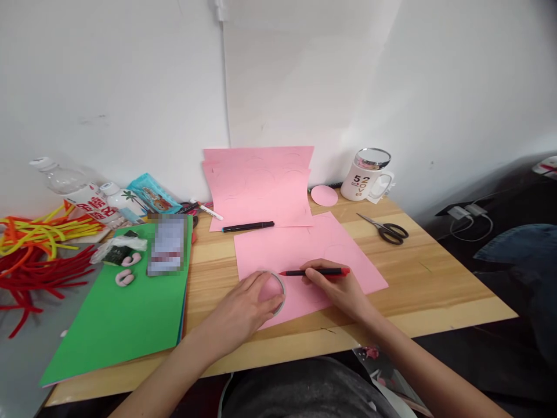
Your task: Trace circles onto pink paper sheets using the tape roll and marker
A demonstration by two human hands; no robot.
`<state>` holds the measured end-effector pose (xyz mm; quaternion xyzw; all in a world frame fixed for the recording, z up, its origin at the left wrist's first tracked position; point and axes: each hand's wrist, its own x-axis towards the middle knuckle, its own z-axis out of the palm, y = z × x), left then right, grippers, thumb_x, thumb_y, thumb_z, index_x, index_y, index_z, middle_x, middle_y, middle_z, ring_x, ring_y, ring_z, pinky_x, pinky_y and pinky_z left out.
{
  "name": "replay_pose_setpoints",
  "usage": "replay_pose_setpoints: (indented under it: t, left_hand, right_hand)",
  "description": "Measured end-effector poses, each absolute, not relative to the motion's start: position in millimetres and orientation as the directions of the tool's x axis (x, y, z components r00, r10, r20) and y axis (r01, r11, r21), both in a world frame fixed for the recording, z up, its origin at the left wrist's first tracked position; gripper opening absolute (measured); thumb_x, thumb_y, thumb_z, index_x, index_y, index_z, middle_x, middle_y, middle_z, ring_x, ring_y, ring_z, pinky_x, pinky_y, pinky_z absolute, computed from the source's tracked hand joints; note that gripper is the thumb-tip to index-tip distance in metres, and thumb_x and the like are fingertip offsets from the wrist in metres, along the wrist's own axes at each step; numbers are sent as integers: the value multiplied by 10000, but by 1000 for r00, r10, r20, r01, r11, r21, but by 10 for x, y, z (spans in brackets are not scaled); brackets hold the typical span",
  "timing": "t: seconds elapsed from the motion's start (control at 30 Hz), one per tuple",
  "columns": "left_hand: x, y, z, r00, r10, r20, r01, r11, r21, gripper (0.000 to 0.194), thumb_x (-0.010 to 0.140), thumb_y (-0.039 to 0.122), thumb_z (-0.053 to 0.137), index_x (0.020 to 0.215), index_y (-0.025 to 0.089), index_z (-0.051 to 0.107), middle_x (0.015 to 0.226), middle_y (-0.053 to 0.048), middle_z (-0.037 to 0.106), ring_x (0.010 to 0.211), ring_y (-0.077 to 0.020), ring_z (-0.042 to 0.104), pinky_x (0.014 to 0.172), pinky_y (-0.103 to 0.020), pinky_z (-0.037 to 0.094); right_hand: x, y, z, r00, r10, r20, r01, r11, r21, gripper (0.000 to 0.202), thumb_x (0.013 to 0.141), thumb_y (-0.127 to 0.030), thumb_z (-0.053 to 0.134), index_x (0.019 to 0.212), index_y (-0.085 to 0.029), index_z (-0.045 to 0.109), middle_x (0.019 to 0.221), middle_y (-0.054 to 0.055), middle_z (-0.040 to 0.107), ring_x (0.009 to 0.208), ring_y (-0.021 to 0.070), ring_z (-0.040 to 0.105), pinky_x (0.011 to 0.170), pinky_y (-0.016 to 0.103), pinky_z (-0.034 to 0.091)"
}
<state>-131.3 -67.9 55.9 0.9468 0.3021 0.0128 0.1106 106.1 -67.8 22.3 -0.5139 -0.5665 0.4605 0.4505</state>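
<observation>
My left hand (250,302) grips a round, pale-rimmed ring (282,285) and holds it down on a pink paper sheet (304,249); pink shows inside the rim. In my right hand (337,284) is a slim black pen with red ends (319,271), held nearly level. Its red tip points left, close to the ring's right edge; whether it touches the paper I cannot tell. Faint curved lines are drawn on the sheet. Behind it, more pink sheets (261,186) lean against the wall, with drawn curves too.
A black marker (248,226) lies behind the sheet. Scissors (389,232), a pink paper disc (324,195) and a lidded mug (365,177) are at right. On the left are green paper (126,313), a blurred phone (167,244), bottles (72,186) and pipe cleaners (47,267).
</observation>
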Motion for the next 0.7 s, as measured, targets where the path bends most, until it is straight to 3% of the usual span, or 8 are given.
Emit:
replay_pose_setpoints:
  t: [0.17,0.47,0.7]
  left_hand:
    - [-1325,-672,540,822,570,-22,556,-792,253,198,970,234,418,1104,221,564,1325,-103,428,1287,-250,372,1058,-418,376]
    - [-1329,-658,523,809,586,-34,567,-765,305,196,969,245,424,1074,231,588,1295,-87,464,1263,-238,387,1060,-409,357]
    - [-1313,-643,560,810,585,-47,568,-762,312,197,971,249,417,1039,233,601,1250,-81,488,1210,-235,417,1042,-405,360]
  right_hand:
    - [1066,-714,165,-70,997,35,188,47,-981,199,826,-355,600,888,-177,666,738,35,691,717,179,640,679,290,519]
    - [1104,-689,185,-66,998,21,229,35,-973,207,791,-379,614,796,-187,693,751,49,711,726,206,656,667,314,539]
    - [1118,-671,197,-149,988,45,230,79,-970,152,793,-296,613,859,-210,719,861,39,743,824,212,679,744,317,554]
